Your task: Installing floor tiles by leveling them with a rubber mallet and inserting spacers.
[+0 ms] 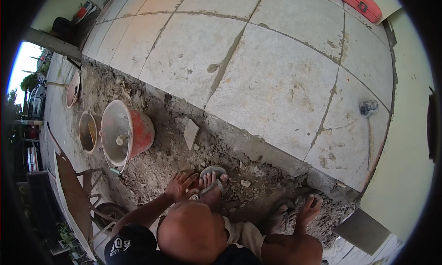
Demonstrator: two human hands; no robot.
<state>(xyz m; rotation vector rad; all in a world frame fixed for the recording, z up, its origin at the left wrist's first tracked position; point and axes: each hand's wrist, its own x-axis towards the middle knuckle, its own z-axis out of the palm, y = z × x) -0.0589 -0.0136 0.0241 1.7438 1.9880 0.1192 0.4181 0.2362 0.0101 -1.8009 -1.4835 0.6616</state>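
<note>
My left hand (181, 185) is open, with its fingers spread low over the dirt beside my sandalled left foot (214, 179). No object shows in it. Farther right, my right hand (309, 211) is raised near the edge of the tiled floor (281, 90), beside my other foot (281, 212). Its fingers look loosely apart, and nothing is visible in them. Crumbled soil (179, 156) with small stones lies between my feet and the tile edge. A pale broken tile piece (191, 134) rests on that soil ahead of my left hand.
A red bucket (142, 133) and a smaller bucket (88, 132) stand at the left, with a wheelbarrow (76, 200) nearer. On the tiles at right lies a black-headed mallet (369, 108). A red case (357, 1) sits at the far right. A grey tile piece (361, 231) leans by the wall.
</note>
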